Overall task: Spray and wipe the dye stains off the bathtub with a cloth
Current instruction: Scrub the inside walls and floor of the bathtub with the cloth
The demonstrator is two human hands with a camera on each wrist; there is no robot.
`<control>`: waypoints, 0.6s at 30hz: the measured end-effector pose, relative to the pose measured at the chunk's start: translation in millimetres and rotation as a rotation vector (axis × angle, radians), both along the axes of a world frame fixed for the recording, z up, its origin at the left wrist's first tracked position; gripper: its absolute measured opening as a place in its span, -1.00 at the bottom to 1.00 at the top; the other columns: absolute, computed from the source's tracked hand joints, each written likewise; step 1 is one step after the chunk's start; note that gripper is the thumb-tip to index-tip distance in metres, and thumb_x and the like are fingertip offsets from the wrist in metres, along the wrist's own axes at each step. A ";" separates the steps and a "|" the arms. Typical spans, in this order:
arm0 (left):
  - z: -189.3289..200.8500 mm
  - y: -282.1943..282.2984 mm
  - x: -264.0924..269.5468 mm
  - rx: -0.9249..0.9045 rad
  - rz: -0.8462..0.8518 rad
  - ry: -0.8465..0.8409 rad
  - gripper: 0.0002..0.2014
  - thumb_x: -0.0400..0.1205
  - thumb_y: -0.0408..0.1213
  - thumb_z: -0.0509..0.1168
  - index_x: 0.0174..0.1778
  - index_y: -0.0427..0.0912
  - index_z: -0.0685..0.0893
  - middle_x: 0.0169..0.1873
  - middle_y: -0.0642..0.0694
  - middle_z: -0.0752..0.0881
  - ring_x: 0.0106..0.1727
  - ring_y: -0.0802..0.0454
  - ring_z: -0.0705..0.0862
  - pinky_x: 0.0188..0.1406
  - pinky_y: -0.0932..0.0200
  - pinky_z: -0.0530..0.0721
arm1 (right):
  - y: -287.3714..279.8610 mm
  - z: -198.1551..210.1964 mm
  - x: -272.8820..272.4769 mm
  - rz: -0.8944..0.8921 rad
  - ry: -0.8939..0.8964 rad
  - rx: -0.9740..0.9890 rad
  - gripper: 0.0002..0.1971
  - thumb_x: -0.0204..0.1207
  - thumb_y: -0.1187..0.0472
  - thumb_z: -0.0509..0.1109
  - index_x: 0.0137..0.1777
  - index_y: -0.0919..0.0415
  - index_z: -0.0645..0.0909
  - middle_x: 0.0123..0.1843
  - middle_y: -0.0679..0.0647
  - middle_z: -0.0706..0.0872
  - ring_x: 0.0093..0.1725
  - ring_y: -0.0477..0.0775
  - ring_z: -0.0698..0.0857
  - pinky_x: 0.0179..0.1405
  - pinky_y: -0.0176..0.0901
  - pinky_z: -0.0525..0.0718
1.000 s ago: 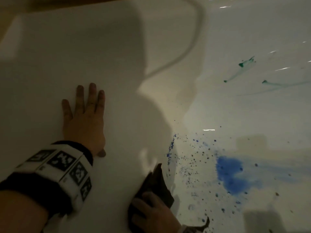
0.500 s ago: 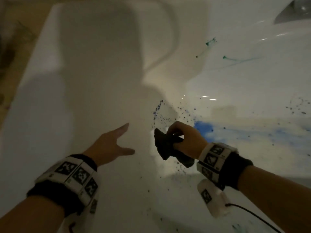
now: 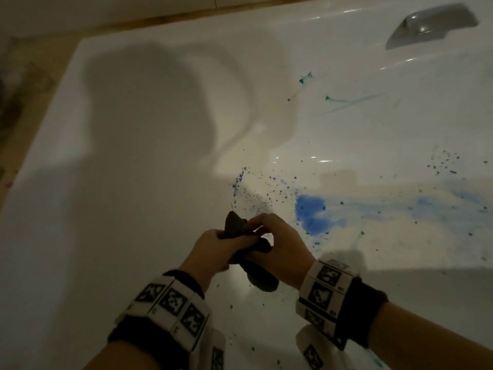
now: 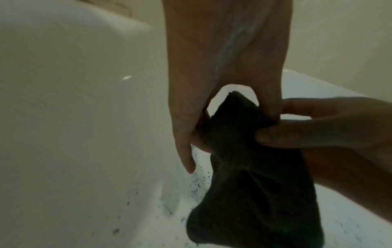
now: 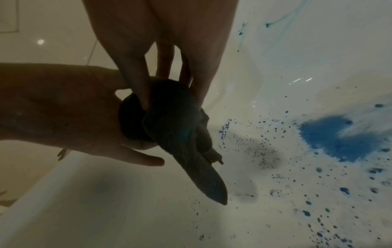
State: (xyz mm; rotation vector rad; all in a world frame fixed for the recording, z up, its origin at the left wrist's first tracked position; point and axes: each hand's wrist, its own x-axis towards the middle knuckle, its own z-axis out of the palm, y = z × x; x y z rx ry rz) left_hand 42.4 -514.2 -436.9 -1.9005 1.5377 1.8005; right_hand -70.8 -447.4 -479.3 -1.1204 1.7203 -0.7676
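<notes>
A dark cloth [image 3: 240,241] hangs bunched between both hands above the white bathtub [image 3: 133,182]. My left hand [image 3: 213,247] grips its upper part, and my right hand [image 3: 277,236] pinches it from the other side. In the left wrist view the cloth [image 4: 254,176] droops down below the fingers. In the right wrist view the cloth [image 5: 180,134] tapers to a point. A large blue dye patch [image 3: 310,212] lies on the tub just right of the hands, with blue specks [image 3: 240,180] around it. Teal streaks [image 3: 333,98] mark the tub higher up.
A grey metal handle [image 3: 432,25] sits on the far tub wall at upper right. More faint blue smears [image 3: 440,206] and dark specks [image 3: 442,158] spread to the right. The tub rim [image 3: 40,145] runs along the left, with tiled floor beyond it.
My left hand has left the tub surface and come over to grasp the cloth. My right hand has lifted the cloth off the tub. The view has pulled back.
</notes>
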 end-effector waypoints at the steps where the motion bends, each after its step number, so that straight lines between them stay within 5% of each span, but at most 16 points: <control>1: -4.6 -2.5 -0.8 0.044 0.019 0.011 -0.64 0.47 -0.10 0.44 0.07 -0.25 0.66 -0.06 -0.17 0.76 0.04 -0.09 0.70 0.13 0.01 0.66 | -1.8 -2.8 -0.8 0.000 -0.008 -0.003 -0.67 0.42 0.25 0.48 0.15 0.03 0.53 0.20 0.01 0.56 0.16 -0.03 0.57 -0.07 -0.55 0.42; 4: -22.3 -16.2 -7.6 0.103 0.052 0.063 -0.63 0.49 -0.22 0.44 0.17 -0.30 0.65 0.04 -0.25 0.75 0.11 -0.18 0.71 0.23 -0.12 0.64 | -9.2 -15.9 -10.6 0.003 -0.028 -0.002 -0.65 0.39 0.23 0.51 0.14 0.02 0.53 0.22 -0.01 0.54 0.18 -0.04 0.55 0.01 -0.50 0.44; 8: -60.3 -38.9 -26.1 0.020 -0.026 0.031 -0.62 0.48 -0.43 0.42 0.23 -0.35 0.58 0.02 -0.28 0.71 -0.03 -0.16 0.74 -0.09 0.04 0.77 | -17.0 -42.9 -31.9 0.041 -0.084 0.032 -0.58 0.35 0.20 0.54 0.18 -0.01 0.54 0.26 -0.05 0.53 0.23 -0.04 0.55 0.28 -0.14 0.59; 10: -73.6 -57.5 -33.3 -0.112 -0.093 -0.026 -0.64 0.48 -0.47 0.41 0.19 -0.34 0.56 -0.04 -0.22 0.68 -0.07 -0.10 0.70 -0.19 0.14 0.72 | -21.4 -63.7 -53.6 0.121 0.010 0.091 -0.48 0.38 0.16 0.53 0.34 -0.02 0.49 0.41 -0.04 0.46 0.36 -0.01 0.48 0.42 -0.01 0.49; 13: -77.8 -97.7 -49.8 -0.408 -0.241 -0.140 -0.70 0.51 -0.43 0.39 0.14 -0.29 0.55 -0.03 -0.20 0.61 0.04 -0.15 0.62 0.03 0.09 0.58 | -16.6 -108.3 -100.8 0.369 0.362 0.375 -0.15 0.39 0.00 0.51 0.60 -0.15 0.09 0.68 -0.04 -0.05 0.63 0.12 0.08 0.58 0.14 0.20; 15: -75.2 -134.3 -61.9 -0.636 -0.372 -0.231 -0.72 0.54 -0.39 0.37 0.15 -0.34 0.54 -0.06 -0.19 0.57 0.00 -0.15 0.57 0.00 0.11 0.48 | -8.0 -139.3 -131.5 0.530 0.523 0.609 0.04 0.36 -0.07 0.52 0.61 -0.23 -0.21 0.65 0.01 -0.38 0.64 0.21 -0.23 0.55 0.36 0.09; 18: -70.5 -192.3 -82.5 -1.019 -0.562 -0.380 -0.74 0.55 -0.41 0.32 0.11 -0.43 0.53 0.02 -0.40 0.61 0.04 -0.31 0.59 -0.04 0.00 0.47 | 0.8 -173.3 -163.8 0.556 0.601 0.812 0.11 0.36 -0.09 0.52 0.58 -0.26 -0.35 0.57 0.04 -0.58 0.58 0.27 -0.44 0.47 0.54 0.01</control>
